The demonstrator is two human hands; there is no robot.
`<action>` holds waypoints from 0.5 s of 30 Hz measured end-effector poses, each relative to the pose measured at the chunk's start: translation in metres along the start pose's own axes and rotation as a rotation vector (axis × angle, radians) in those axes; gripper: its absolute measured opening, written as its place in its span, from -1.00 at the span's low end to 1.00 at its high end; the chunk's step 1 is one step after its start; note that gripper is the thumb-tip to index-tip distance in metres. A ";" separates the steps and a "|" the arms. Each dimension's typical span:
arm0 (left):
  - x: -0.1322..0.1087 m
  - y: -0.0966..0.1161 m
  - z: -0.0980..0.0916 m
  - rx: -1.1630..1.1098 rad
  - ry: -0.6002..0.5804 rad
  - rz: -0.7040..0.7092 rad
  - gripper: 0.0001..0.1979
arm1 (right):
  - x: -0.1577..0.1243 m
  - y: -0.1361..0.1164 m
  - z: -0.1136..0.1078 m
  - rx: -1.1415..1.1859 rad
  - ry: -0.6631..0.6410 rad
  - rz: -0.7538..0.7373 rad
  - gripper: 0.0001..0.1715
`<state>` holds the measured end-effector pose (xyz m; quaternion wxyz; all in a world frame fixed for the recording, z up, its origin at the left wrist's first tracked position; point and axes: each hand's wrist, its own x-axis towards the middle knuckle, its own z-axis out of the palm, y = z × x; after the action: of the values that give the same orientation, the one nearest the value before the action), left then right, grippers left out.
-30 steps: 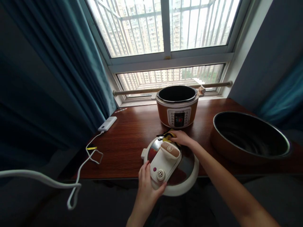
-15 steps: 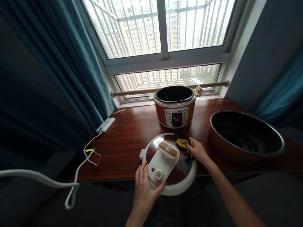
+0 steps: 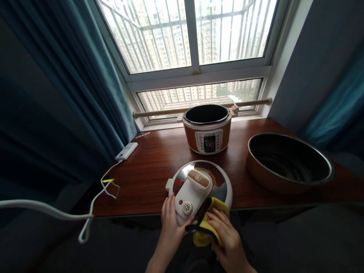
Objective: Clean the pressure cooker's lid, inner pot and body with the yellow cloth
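A round pressure cooker lid with a shiny metal top, white rim and raised white-and-tan handle lies at the table's front edge, its near side jutting past it. My left hand grips the lid's near left side, fingers along the rim and thumb by the handle's lower end. Bunched under my right hand is a yellow cloth with black edging, pressed on the lid's near right part. The cloth hides some of the lid there. Beyond it stands the electric pressure cooker, uncovered, its dark inside showing.
To the right sits a large brown pot with a dark inside. A white power bank with a white cable lies at the left of the wooden table. Blue curtains and a barred window stand behind.
My right hand has brought the yellow cloth from the lid's far right side down to its near right side. My left hand keeps its place on the lid.
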<state>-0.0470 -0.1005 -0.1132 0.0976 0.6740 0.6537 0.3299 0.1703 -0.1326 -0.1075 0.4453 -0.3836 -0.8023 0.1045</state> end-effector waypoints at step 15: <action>-0.062 0.059 0.004 -0.520 -0.092 0.018 -0.87 | 0.011 0.038 -0.045 0.422 0.508 1.018 -0.46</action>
<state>0.0081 -0.1655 -0.1021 0.2942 0.6464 0.5357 0.4568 0.2223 -0.1063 -0.0935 0.5831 -0.6358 -0.3486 0.3663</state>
